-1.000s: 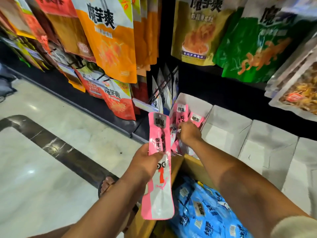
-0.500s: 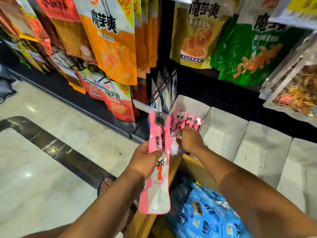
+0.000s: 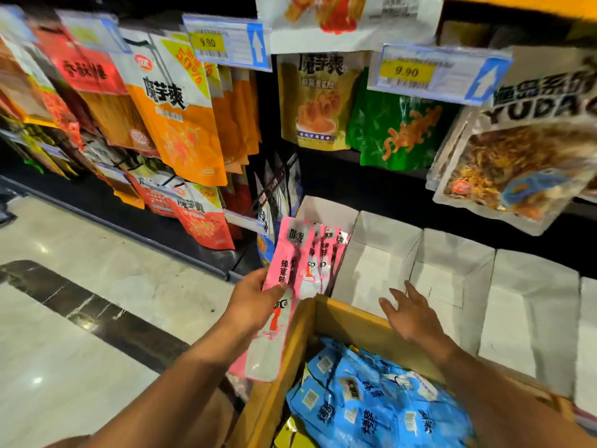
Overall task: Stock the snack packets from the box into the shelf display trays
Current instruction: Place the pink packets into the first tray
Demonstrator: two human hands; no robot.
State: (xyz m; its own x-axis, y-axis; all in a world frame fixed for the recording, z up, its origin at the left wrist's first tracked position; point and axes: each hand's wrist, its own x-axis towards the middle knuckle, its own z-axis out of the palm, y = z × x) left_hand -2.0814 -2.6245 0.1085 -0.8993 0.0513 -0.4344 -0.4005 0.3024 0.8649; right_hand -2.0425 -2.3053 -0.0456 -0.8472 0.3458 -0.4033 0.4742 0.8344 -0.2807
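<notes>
Packet (image 3: 269, 347) looks light, slick, floppy; your left hand (image 3: 255, 302) pinches its middle, right hand (image 3: 410, 313) spread, empty.

The left hand (image 3: 255, 302) is gripping a pink packet (image 3: 280, 263), thumb across its face. At its 1 o'clock, more pink packets (image 3: 326, 253) are standing in the leftmost white tray (image 3: 323, 208). The right hand (image 3: 412, 315) is hovering, fingers spread, at the far rim of the cardboard box (image 3: 349, 313). Blue packets (image 3: 371, 405) are lying inside the box, at the right hand's 6 o'clock.
</notes>
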